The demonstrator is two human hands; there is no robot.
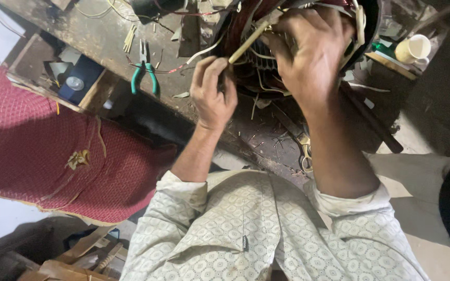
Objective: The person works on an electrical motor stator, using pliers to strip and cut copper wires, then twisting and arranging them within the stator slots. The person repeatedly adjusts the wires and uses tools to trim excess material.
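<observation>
The left hand (213, 93) is closed around the near end of a pale wooden stick (248, 42), gripping it between thumb and fingers. The stick angles up and to the right into the open bore of a motor stator (363, 36), a dark round housing at the far edge of the workbench (95, 36). The right hand (308, 49) is curled over the stator bore, its fingers pressed in among the pale wire windings (259, 65); what the fingers pinch there cannot be told.

The workbench is a dark, worn and stained wooden surface running from far left to near centre. It carries scattered wire offcuts and slivers of insulation. A pair of green-handled pliers (144, 70) lies left of the left hand, well apart from it. Scissors (305, 151) with pale handles lie on the bench near the right forearm.

At far right, a cream cup (413, 49) stands beside the stator. At left, a red patterned cushion (42, 145) sits below the bench edge. Wooden pieces (79, 257) lie on the floor at near left. The person wears a light patterned shirt (266, 229) with the sleeves rolled up.
</observation>
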